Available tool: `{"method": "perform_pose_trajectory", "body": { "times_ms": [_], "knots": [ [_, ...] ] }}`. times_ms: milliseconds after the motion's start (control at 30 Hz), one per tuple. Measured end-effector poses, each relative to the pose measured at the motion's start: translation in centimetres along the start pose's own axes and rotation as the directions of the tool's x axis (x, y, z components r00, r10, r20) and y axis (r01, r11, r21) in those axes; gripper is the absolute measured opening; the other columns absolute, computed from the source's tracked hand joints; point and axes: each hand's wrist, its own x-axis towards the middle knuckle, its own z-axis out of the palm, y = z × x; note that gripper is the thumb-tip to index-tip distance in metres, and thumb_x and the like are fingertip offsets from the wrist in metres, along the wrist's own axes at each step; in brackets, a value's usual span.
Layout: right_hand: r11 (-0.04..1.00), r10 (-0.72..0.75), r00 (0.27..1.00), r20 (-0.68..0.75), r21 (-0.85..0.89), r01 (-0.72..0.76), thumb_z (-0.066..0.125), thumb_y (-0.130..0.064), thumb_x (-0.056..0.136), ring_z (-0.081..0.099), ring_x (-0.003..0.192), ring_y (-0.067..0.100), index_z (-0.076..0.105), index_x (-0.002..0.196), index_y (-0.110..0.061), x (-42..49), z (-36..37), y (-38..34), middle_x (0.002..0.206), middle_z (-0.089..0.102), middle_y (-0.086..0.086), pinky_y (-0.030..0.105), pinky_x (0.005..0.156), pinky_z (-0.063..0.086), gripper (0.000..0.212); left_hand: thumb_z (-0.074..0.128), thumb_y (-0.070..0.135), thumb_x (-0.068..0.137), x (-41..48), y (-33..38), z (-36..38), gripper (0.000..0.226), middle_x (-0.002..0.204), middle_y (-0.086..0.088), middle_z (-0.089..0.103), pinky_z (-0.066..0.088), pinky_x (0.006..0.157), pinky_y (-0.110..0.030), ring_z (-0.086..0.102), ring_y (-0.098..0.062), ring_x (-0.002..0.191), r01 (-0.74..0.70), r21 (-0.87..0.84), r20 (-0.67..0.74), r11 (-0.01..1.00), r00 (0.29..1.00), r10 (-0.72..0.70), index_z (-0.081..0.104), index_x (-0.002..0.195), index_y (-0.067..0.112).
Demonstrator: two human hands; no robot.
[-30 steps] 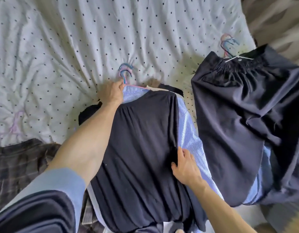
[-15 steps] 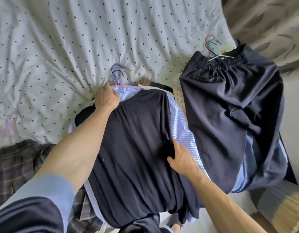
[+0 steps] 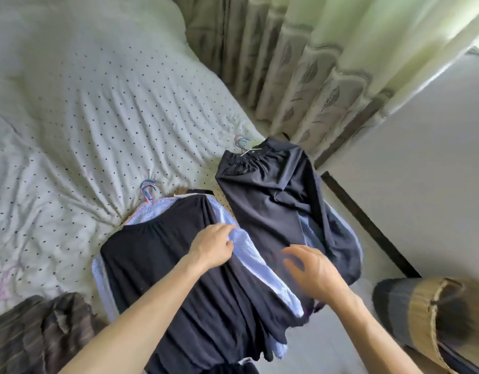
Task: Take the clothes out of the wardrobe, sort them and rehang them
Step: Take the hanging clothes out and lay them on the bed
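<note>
You are mid-sort on the bed (image 3: 98,117): the dark top (image 3: 157,260) lies over the striped shirt (image 3: 249,252) in the near middle. Your left hand (image 3: 214,247) rests on their edge, fingers bent; a pinch cannot be told. Your right hand (image 3: 311,268) hovers, fingers spread. Next probably calls for gripping one garment.

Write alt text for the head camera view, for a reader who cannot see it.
A person's left hand rests on a dark top layered over a blue striped shirt on a polka-dot bedspread; the right hand hovers open beside it. Another dark garment on a hanger lies to the right.
</note>
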Motion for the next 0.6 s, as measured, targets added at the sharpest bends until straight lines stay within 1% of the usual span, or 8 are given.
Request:
{"method": "perform_pose_trajectory", "body": {
  "times_ms": [67,133,233,300,400,500,533,600],
  "knots": [
    [1.000,0.021,0.989,-0.148,0.019,-0.018,0.052,-0.036,0.097,0.047,0.128,0.007,0.063,0.124,-0.035,-4.1,-2.3,2.1,0.131,0.057,-0.021,0.024,0.103,0.039,0.029,0.047,0.026,0.098,-0.8,4.9,-0.1,0.050,0.150,0.002,0.047,0.032,0.113,-0.033,0.041,-0.018,0.139,-0.130,0.067,-0.016,0.989,0.991,0.131,0.044,0.148,0.021],
    [0.999,0.043,0.954,-0.296,0.027,-0.036,0.055,-0.037,0.097,0.046,0.131,0.007,0.062,0.127,-0.037,-8.4,-4.1,4.7,0.135,0.056,-0.019,0.026,0.107,0.039,0.031,0.046,0.029,0.099,-1.5,9.9,-0.3,0.049,0.151,0.003,0.045,0.029,0.116,-0.033,0.039,-0.017,0.140,-0.240,0.115,-0.028,0.964,0.969,0.245,0.044,0.148,0.023],
    [0.996,0.083,0.863,-0.498,0.005,-0.092,0.061,-0.035,0.095,0.047,0.133,0.011,0.063,0.126,-0.036,-15.5,-6.3,9.1,0.136,0.058,-0.015,0.030,0.108,0.041,0.032,0.047,0.032,0.098,-2.6,17.5,-0.2,0.049,0.151,0.004,0.045,0.027,0.117,-0.035,0.037,-0.016,0.141,-0.396,0.222,-0.046,0.891,0.908,0.416,0.045,0.147,0.025],
    [0.983,0.153,0.790,-0.594,0.011,-0.181,0.062,-0.036,0.094,0.047,0.134,0.016,0.064,0.127,-0.033,-20.7,-7.5,12.1,0.137,0.058,-0.011,0.036,0.109,0.043,0.033,0.048,0.032,0.098,-3.6,22.8,0.3,0.049,0.151,0.003,0.046,0.026,0.119,-0.033,0.037,-0.015,0.142,-0.497,0.262,-0.031,0.827,0.852,0.522,0.047,0.146,0.025],
    [0.953,0.269,0.628,-0.730,0.108,-0.283,0.067,-0.029,0.091,0.050,0.131,0.019,0.069,0.123,-0.026,-29.0,-8.0,16.8,0.133,0.062,-0.005,0.043,0.107,0.046,0.032,0.050,0.031,0.097,-5.5,31.1,2.5,0.049,0.151,0.002,0.047,0.024,0.120,-0.030,0.037,-0.014,0.142,-0.639,0.284,0.034,0.715,0.752,0.659,0.048,0.145,0.024],
    [0.892,0.403,0.446,-0.799,0.233,-0.388,0.070,-0.024,0.090,0.050,0.130,0.017,0.071,0.121,-0.024,-37.7,-7.3,20.8,0.131,0.063,-0.006,0.033,0.111,0.039,0.031,0.050,0.034,0.097,-8.0,39.5,6.1,0.048,0.151,0.003,0.046,0.024,0.120,-0.030,0.037,-0.013,0.142,-0.755,0.303,0.118,0.581,0.635,0.764,0.048,0.145,0.029],
    [0.864,0.445,0.390,-0.806,0.272,-0.423,0.070,-0.024,0.090,0.050,0.131,0.016,0.071,0.121,-0.025,-40.6,-6.9,21.8,0.132,0.063,-0.007,0.032,0.111,0.038,0.031,0.051,0.034,0.097,-9.0,42.4,7.6,0.048,0.151,0.003,0.046,0.025,0.120,-0.031,0.038,-0.014,0.141,-0.788,0.294,0.148,0.541,0.596,0.789,0.048,0.144,0.030],
    [0.808,0.511,0.295,-0.807,0.335,-0.485,0.063,-0.028,0.094,0.049,0.132,0.015,0.070,0.122,-0.029,-45.8,-5.9,23.5,0.133,0.063,-0.008,0.035,0.111,0.040,0.029,0.053,0.035,0.095,-11.2,47.5,10.5,0.048,0.150,0.003,0.047,0.029,0.118,-0.031,0.042,-0.015,0.139,-0.847,0.275,0.191,0.455,0.512,0.838,0.049,0.143,0.032]
  ]
}}
